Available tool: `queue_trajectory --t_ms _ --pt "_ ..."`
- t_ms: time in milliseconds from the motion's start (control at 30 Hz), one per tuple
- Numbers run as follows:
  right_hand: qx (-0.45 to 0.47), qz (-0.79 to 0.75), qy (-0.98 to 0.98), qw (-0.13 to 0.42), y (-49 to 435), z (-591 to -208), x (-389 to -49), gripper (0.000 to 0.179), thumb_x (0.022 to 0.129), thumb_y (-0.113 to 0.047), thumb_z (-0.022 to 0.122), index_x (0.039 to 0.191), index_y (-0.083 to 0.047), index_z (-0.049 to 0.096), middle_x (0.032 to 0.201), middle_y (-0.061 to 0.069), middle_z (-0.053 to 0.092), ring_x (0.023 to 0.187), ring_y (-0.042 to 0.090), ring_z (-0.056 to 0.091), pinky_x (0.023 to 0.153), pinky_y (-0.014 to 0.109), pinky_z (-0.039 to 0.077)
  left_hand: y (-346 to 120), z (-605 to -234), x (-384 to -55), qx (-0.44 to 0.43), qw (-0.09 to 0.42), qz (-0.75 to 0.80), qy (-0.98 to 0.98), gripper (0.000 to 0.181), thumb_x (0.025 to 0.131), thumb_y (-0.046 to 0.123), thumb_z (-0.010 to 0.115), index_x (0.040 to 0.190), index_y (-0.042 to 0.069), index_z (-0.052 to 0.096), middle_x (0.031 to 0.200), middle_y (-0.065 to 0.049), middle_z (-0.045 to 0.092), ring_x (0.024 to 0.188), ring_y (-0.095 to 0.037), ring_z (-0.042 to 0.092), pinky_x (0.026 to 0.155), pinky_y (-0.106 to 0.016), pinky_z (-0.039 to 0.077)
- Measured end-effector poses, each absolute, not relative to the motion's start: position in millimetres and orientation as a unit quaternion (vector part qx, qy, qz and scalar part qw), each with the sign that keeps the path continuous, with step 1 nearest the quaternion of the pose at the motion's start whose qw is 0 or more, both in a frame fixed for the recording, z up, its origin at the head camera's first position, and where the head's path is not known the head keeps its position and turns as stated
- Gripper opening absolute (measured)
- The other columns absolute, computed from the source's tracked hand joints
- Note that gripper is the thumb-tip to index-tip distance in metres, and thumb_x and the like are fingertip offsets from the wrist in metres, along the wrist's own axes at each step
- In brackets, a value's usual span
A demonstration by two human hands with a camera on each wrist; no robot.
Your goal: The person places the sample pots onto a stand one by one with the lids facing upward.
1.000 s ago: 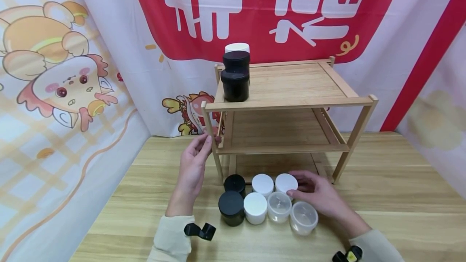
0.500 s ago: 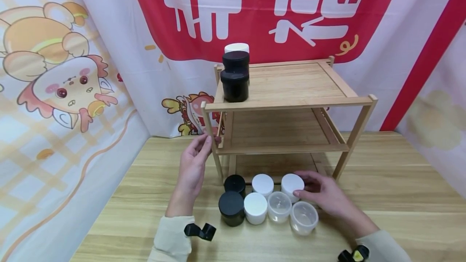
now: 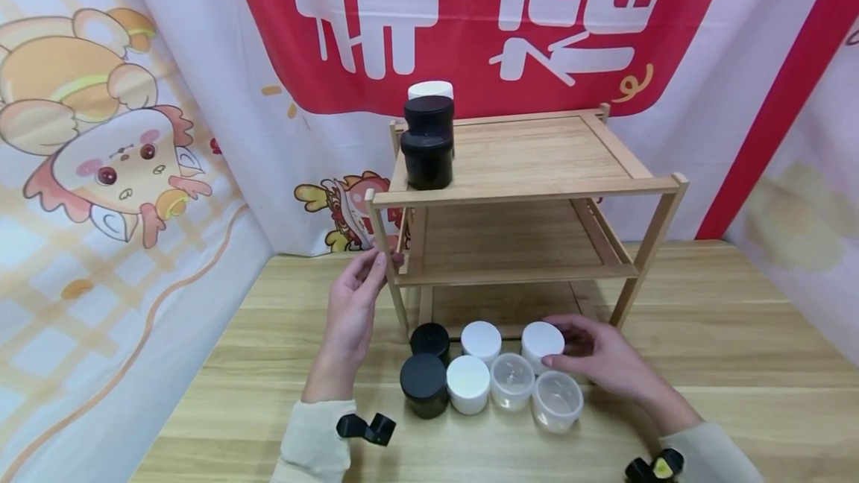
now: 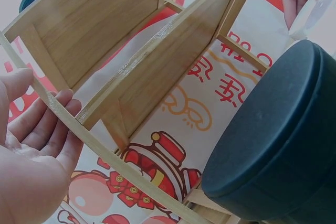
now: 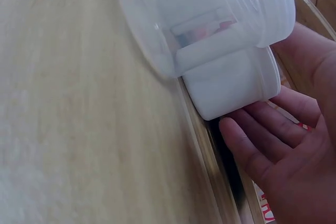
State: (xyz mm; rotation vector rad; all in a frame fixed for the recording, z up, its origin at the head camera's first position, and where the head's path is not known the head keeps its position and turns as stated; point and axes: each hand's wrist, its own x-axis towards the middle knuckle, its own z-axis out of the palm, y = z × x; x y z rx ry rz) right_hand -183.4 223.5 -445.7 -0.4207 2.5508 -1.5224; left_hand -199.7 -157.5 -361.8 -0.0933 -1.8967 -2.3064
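My left hand [image 3: 352, 304] pinches the front left post [image 3: 377, 223] of a three-tier wooden shelf rack [image 3: 543, 151]. In the left wrist view, the thumb lies on one side of that post and the fingers behind it. My right hand [image 3: 607, 356] holds a white-lidded jar [image 3: 542, 339] by its right side, between thumb and fingers. From the right wrist view, this white jar [image 5: 231, 85] stands behind a clear jar [image 5: 252, 3]. Left of the held jar, a gap apart, stands another white jar [image 3: 481, 339].
A front row holds a black jar [image 3: 424, 384], a white jar [image 3: 468, 384] and two clear jars [image 3: 558, 399]. Behind stands a black jar [image 3: 430, 340]. Two black jars [image 3: 428, 161] and a white-lidded one [image 3: 431, 88] occupy the top shelf's left side. A printed curtain hangs behind.
My right hand has moved the white jar to the right, widening the gap to its white neighbour. The left hand keeps its place on the post. The head view has shifted slightly.
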Motion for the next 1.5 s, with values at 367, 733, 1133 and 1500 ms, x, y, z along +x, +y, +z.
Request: queue_trajectory --t_ms 367,733,1133,1500 --pt "-0.156 -0.505 0.847 0.053 226.6 -445.6 -184.5 0.064 0.09 -0.027 0.089 0.143 0.0 0.063 0.128 0.016 0.075 0.109 0.02 0.073 0.089 0.022 0.061 -157.7 -361.3 -199.4 -0.031 0.076 -0.769 -0.634 0.037 0.112 0.027 0.06 0.144 0.008 0.061 0.128 0.001 0.071 0.131 -0.018 0.064 0.126 -0.032 0.042" --pt "-0.135 -0.502 0.854 -0.001 235.6 -426.5 -180.1 0.057 0.093 -0.025 0.086 0.141 -0.002 0.065 0.127 0.017 0.074 0.103 0.016 0.073 0.085 0.022 0.061 -157.5 -362.6 -199.1 -0.035 0.078 -0.771 -0.631 0.039 0.112 0.027 0.06 0.145 0.007 0.06 0.126 0.002 0.073 0.13 -0.018 0.066 0.127 -0.033 0.042" --pt "-0.147 -0.511 0.845 -0.044 245.5 -390.0 -166.4 0.052 0.096 -0.019 0.083 0.143 -0.005 0.064 0.13 0.016 0.072 0.101 0.004 0.072 0.086 0.021 0.062 -158.2 -361.8 -200.1 -0.038 0.073 -0.768 -0.635 0.046 0.113 0.027 0.059 0.151 0.001 0.054 0.126 0.003 0.072 0.131 -0.017 0.064 0.128 -0.034 0.04" --pt "-0.199 -0.528 0.825 -0.039 240.5 -366.3 -161.5 0.048 0.094 -0.01 0.084 0.138 -0.003 0.066 0.116 -0.004 0.075 0.098 0.009 0.075 0.079 0.028 0.066 -157.9 -362.1 -200.2 -0.03 0.072 -0.77 -0.634 0.041 0.112 0.027 0.06 0.147 0.005 0.058 0.125 0.004 0.072 0.13 -0.016 0.065 0.127 -0.034 0.041"
